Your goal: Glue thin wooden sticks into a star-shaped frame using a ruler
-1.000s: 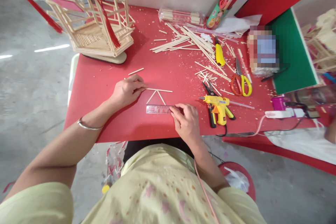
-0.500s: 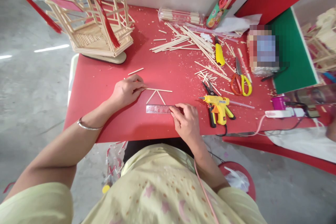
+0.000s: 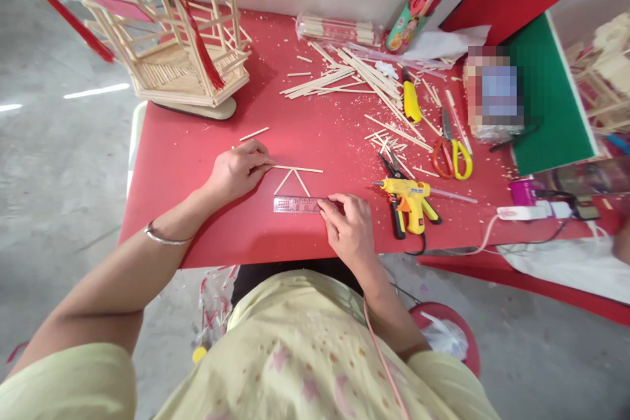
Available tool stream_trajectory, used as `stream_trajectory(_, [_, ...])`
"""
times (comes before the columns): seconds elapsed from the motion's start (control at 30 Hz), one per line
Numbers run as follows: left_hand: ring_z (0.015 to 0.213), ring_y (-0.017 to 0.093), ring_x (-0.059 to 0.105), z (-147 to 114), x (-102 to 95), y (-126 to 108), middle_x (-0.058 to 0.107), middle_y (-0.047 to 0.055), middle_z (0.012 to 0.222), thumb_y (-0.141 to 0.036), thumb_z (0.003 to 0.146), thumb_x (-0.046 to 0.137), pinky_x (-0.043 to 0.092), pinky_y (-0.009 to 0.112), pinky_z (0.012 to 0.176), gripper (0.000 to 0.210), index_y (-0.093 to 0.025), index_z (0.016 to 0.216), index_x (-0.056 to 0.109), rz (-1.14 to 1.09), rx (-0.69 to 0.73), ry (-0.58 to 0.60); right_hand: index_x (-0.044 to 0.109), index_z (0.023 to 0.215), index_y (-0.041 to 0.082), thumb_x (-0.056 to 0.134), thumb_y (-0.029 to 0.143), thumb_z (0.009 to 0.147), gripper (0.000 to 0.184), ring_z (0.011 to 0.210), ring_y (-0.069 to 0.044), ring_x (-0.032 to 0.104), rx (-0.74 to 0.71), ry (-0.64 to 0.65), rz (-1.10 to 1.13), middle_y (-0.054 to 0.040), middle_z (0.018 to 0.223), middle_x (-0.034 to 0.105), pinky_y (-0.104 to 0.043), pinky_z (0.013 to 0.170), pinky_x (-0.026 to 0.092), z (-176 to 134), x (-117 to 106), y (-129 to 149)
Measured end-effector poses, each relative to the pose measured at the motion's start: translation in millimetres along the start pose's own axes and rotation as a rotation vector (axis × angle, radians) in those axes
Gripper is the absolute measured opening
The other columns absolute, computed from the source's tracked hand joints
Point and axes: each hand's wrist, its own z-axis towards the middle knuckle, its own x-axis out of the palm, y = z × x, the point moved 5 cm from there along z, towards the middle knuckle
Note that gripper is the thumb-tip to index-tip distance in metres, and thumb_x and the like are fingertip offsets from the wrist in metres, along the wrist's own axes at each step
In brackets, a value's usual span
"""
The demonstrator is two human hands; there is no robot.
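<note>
A long stick [image 3: 302, 169] is pinched by the left hand [image 3: 241, 169], a ruler [image 3: 296, 205] by the right hand [image 3: 350, 223]. Between them on the table [image 3: 172, 177], two short sticks [image 3: 283, 182] are already peaked — whether gluing is left cannot be told.

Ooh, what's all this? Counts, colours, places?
Table: one, red, centre
Stick pavilion: one, pale, far left
Loose sticks: many, pale, far middle
Packed sticks: many, pale, far back
Cutter: one, yellow, near loose sticks
Scissors: one, red-yellow, right
Glue gun: one, yellow, middle right
Pliers: one, black-yellow, under glue gun
Pen holder: one, green, far right
Board: one, green, right
Power strip: one, white, right
Long stick: one, pale, near centre
Short sticks: two, pale, below long stick
Ruler: one, clear, below short sticks
Left hand: one, bare, at long stick
Right hand: one, bare, on ruler
</note>
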Motion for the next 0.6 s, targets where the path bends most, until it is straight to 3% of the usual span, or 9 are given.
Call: stream_trajectory(0.6, [0.093,0.022,0.075,1.1,-0.4,-0.3,0.077,0.008,0.115,-0.039,0.102,0.054,0.055,0.031,0.077,0.034,-0.024,0.105,0.085,0.004,-0.026,0.018,0.076,0.131,0.028,0.061,0.018,0.105,0.032,0.116,-0.028,0.063,0.000,0.002,-0.010,-0.0115,0.126,0.070,-0.048,0.101,0.047,2.1,-2.0,2.4])
